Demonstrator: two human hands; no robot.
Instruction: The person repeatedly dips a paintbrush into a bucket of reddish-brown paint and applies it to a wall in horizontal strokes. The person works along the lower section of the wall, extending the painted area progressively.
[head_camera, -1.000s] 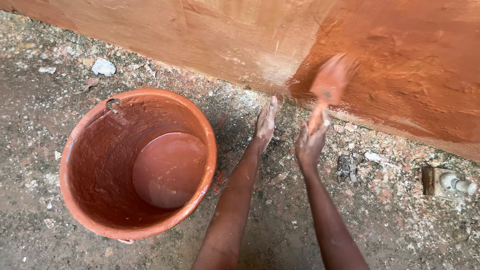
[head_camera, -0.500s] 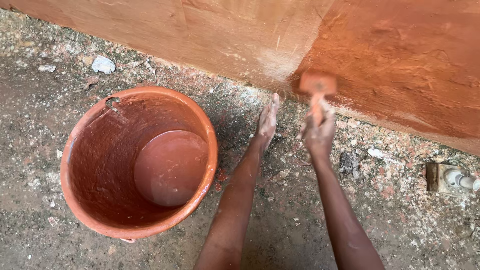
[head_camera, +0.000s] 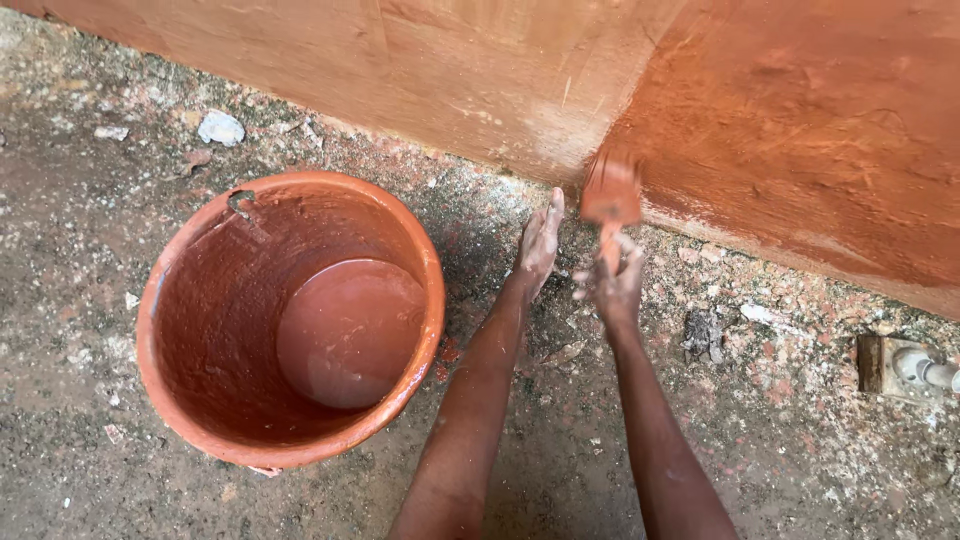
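My right hand (head_camera: 612, 283) grips the handle of a paint brush (head_camera: 611, 195) coated in orange-red paint; its bristles touch the bottom of the wall (head_camera: 480, 80), where paler and darker orange paint meet. The brush is blurred. My left hand (head_camera: 540, 240) lies flat on the rough ground beside it, fingers stretched toward the wall, holding nothing. To the left stands an orange bucket (head_camera: 165, 290) with a pool of orange-red paint (head_camera: 350, 330) in its bottom.
The ground (head_camera: 120, 460) is rough concrete, speckled with paint and small debris. A pale stone (head_camera: 221, 128) lies near the wall at the left. A small pipe fitting (head_camera: 905, 365) sits at the right edge.
The brush has moved down and to the left along the wall to its bottom edge. My left hand has stayed flat on the ground. The bucket has not moved.
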